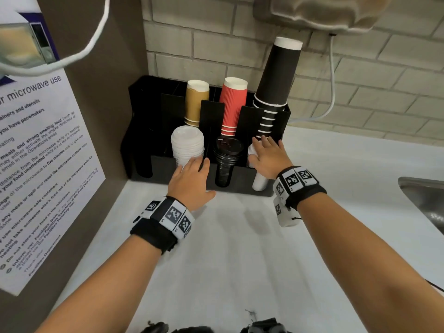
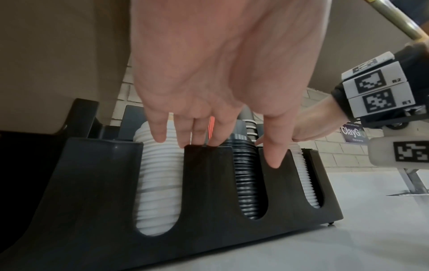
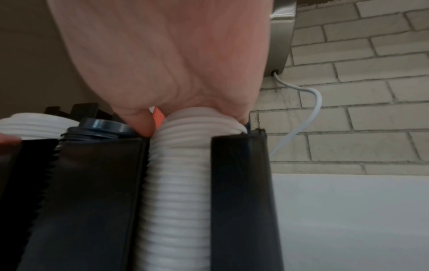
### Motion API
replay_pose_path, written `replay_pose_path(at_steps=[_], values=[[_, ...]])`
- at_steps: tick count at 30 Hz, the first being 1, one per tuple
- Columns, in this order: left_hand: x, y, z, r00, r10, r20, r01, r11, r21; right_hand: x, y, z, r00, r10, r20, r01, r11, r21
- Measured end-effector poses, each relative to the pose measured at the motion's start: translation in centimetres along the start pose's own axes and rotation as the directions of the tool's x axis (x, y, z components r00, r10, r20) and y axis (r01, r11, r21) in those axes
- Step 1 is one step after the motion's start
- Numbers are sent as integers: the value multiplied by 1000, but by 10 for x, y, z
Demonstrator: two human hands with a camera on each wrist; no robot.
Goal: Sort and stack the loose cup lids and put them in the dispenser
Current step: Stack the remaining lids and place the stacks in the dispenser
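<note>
The black dispenser (image 1: 163, 169) (image 2: 209, 192) (image 3: 97, 183) stands on the counter against the brick wall. Its front slots hold a wide white lid stack (image 1: 187, 145) (image 2: 160, 183), a black lid stack (image 1: 227, 162) (image 2: 248, 183) (image 3: 104, 126) and a narrower white lid stack (image 1: 259, 182) (image 2: 306, 179) (image 3: 178, 183). My left hand (image 1: 192, 170) (image 2: 209, 110) has straight fingers touching the front wall's top edge between the wide white and black stacks. My right hand (image 1: 269, 152) (image 3: 174, 73) lies flat on top of the narrower white stack, pressing it.
Tan (image 1: 197, 102), red (image 1: 234, 104) and black cup stacks (image 1: 278, 75) stand upside down in the rear slots. A steel sink (image 1: 422, 195) is at the right. A microwave notice (image 1: 36, 164) covers the left wall. The white counter (image 1: 240, 248) lies in front.
</note>
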State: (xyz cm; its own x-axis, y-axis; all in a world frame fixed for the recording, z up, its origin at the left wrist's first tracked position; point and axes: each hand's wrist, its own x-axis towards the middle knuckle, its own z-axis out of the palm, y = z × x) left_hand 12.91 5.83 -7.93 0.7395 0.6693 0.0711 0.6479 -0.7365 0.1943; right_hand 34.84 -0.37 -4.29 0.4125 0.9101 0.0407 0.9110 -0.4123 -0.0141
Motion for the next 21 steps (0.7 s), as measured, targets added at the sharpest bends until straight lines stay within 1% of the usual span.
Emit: replay_pose_path(at_steps=[2, 5, 8, 10, 13, 15, 17, 18, 20, 21], values=[[1, 0, -2, 1000, 3, 6, -3, 1000, -7, 0, -6, -1, 999, 39, -18, -39, 999, 26], [1, 2, -3, 1000, -2, 4, 2, 1000, -4, -1, -15, 3, 989, 111, -98, -105, 992, 68], [1, 4, -2, 1000, -10, -2, 10, 1000, 3, -4, -21, 5, 975, 185, -123, -157, 965, 208], [1, 3, -2, 1000, -11, 0, 11, 1000, 4, -5, -18, 5, 979, 181, -97, -144, 941, 305], [1, 1, -3, 1000, -7, 11, 7, 1000, 24, -10, -3, -3, 993, 108, -46, -75, 889, 452], [2, 0, -4, 1000, -8, 18, 8, 1000, 20, -16, 11, -10, 995, 81, -60, -38, 852, 522], [3, -1, -6, 1000, -5, 26, 4, 1000, 22, -24, 19, -11, 993, 67, -95, -10, 863, 505], [3, -1, -7, 1000, -1, 31, 0, 1000, 29, -29, 19, -9, 994, 44, -99, 6, 893, 451], [4, -2, -10, 999, 8, 41, -10, 999, 45, -36, 15, 0, 996, -17, -85, 40, 959, 280], [5, -3, -11, 999, 12, 53, -15, 999, 50, -38, 13, 5, 996, -33, -87, 51, 976, 212]])
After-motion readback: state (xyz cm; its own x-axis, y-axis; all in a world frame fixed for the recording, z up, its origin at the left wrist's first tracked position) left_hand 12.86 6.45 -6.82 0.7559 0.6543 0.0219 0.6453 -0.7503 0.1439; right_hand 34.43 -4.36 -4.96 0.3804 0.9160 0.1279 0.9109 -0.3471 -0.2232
